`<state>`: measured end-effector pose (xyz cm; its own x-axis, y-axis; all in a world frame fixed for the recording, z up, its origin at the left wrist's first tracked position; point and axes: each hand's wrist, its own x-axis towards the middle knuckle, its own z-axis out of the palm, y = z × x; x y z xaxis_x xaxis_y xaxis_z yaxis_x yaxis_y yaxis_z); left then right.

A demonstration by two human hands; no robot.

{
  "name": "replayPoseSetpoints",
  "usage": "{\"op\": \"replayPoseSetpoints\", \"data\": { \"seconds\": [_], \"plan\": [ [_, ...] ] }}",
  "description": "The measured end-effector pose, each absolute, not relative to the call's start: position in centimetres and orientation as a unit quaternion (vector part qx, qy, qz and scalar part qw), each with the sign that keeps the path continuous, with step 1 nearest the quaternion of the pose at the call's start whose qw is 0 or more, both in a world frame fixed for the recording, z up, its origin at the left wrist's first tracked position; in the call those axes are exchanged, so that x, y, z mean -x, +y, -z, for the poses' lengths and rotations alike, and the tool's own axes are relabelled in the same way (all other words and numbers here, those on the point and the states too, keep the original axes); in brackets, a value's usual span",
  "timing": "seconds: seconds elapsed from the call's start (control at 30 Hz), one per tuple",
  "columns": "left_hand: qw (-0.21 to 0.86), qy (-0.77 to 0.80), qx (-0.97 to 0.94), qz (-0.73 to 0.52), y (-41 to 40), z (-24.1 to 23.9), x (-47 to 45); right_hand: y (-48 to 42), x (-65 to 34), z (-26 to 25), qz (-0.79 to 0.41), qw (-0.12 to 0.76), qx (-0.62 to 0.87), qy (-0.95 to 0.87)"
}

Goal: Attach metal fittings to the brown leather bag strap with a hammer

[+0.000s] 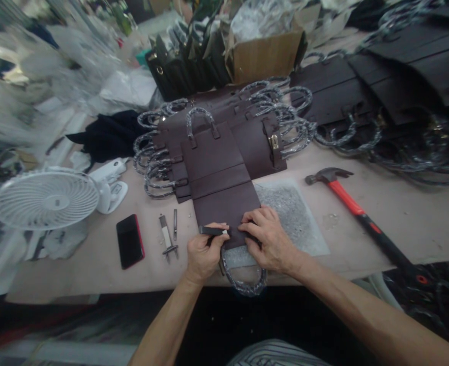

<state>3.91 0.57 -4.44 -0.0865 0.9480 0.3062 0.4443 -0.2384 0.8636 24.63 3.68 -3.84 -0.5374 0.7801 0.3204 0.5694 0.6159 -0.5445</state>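
Dark brown leather, smooth and creased across its width, forms the flat bag panel (224,195), its upper part overlapping a pile of similar panels (257,145) and its lower end over a speckled grey slab (296,216). Its 2 loop handles wear crinkled plastic; the lower handle (246,288) reaches past the tabletop's front edge. At the panel's near end, the left hand (205,256) has thumb and fingers closed on a slim dark strip (212,231) with a pale tip. Opposite, the right hand (266,238) rests bent fingertips on the leather, thumb slightly apart; whether they pinch anything, I cannot tell. Tan tabletop (331,226) gives room between slab and red-and-black hammer (354,206), whose handle crosses the front edge. Leftward, 2 slender metal tools (167,239) lie between panel and flat, round-cornered phone (130,241).
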Motion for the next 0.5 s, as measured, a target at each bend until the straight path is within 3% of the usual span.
{"op": "replayPoseSetpoints", "data": {
  "seconds": [0.5],
  "plan": [
    [0.267, 0.589, -0.596, -0.477, 0.41, 4.8, -4.28, 3.74, -24.53, 3.82, -0.189, 0.274, 0.393, -0.857]
  ]
}}
